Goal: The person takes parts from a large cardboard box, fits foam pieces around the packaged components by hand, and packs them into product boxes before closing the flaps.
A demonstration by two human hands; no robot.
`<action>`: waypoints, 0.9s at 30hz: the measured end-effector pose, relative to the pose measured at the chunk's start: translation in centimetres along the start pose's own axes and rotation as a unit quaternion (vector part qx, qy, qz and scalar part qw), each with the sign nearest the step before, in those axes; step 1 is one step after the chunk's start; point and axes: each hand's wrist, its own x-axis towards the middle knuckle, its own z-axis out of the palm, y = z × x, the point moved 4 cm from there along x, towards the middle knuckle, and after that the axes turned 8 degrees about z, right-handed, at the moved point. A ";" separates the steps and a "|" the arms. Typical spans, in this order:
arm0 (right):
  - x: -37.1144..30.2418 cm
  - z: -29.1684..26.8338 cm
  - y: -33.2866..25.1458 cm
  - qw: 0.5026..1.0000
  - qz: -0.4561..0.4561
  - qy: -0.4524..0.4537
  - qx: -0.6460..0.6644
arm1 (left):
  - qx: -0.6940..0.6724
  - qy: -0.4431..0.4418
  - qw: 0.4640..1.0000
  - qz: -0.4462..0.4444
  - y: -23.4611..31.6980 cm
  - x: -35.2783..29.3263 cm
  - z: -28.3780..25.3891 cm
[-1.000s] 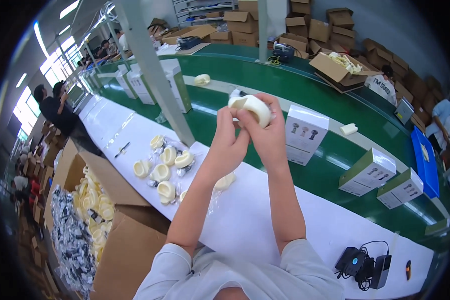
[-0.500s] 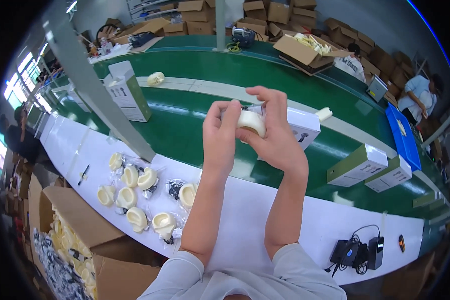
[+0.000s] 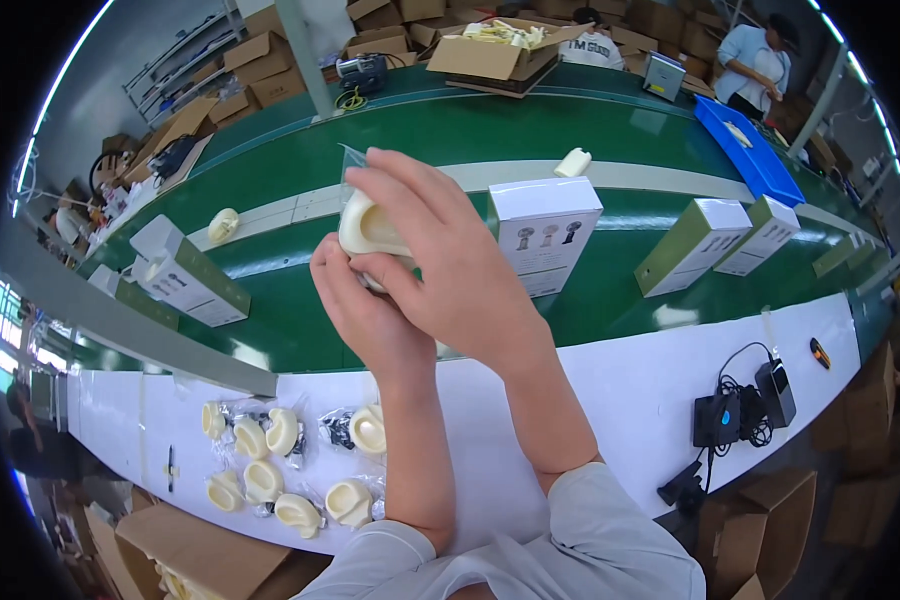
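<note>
A cream-coloured rounded plastic part (image 3: 378, 230) with a shallow hollow is raised above the bench, a bit of clear plastic bag (image 3: 352, 160) sticking up at its far edge. From below and the left, my left hand (image 3: 375, 315) is closed round it. My right hand (image 3: 460, 255) grips its right side, fingers across the top and thumb underneath. The part's underside is hidden by my hands. Several similar cream parts (image 3: 262, 482) in clear bags, with dark pieces among them, lie on the white bench top (image 3: 490, 430) left of my forearms.
Beyond runs a green conveyor (image 3: 420, 118) with a white-and-green box (image 3: 545, 235), more boxes (image 3: 695, 245) and a blue tray (image 3: 750, 150). A grey post (image 3: 150, 325) slants at the left. Black adapters with cables (image 3: 720, 418) and a cutter (image 3: 819, 353) lie right; an open carton (image 3: 205, 545) stands below left.
The whole view has swung to the right. My hands now appear further left, and the part is turned so that its hollow shows; both hands still hold it.
</note>
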 end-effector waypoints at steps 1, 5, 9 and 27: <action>-0.1 -0.5 0.4 0.999 0.026 -0.016 0.017 | 0.013 0.000 1.000 0.003 0.1 -0.1 0.2; -0.2 -2.0 2.2 0.990 0.093 -0.083 0.059 | -0.012 -0.040 0.999 -0.017 -0.4 -0.4 0.9; 0.1 -1.6 3.5 0.970 0.110 -0.179 0.122 | 0.058 -0.043 0.997 0.019 -0.1 0.4 0.0; 0.6 -0.1 3.5 0.939 0.112 -0.213 0.246 | 0.125 -0.164 0.978 0.031 2.1 0.6 1.1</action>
